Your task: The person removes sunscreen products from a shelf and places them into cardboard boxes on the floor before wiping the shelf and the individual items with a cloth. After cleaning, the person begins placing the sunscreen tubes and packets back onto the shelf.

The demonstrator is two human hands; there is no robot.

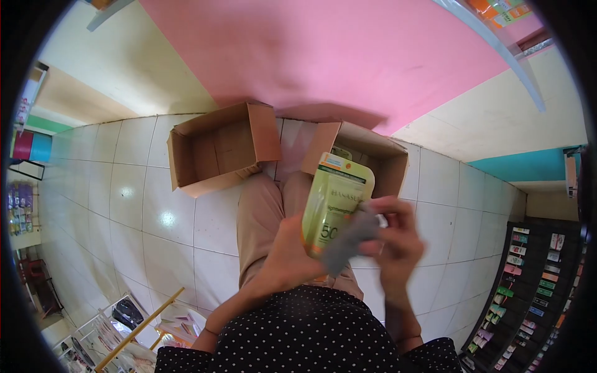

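A green sunscreen pack marked 50 is held upright in front of me. My left hand grips it along its lower left side. My right hand pinches a grey cloth, which lies across the lower right part of the pack; cloth and fingers are blurred. Just beyond the pack stands an open cardboard box with another green pack partly showing in it. To the left is a second open cardboard box, with its bare bottom showing.
Both boxes stand on white floor tiles against a pink wall. A black rack with small products is at the right. Shelves with goods line the left, and a yellow pole slants at the lower left.
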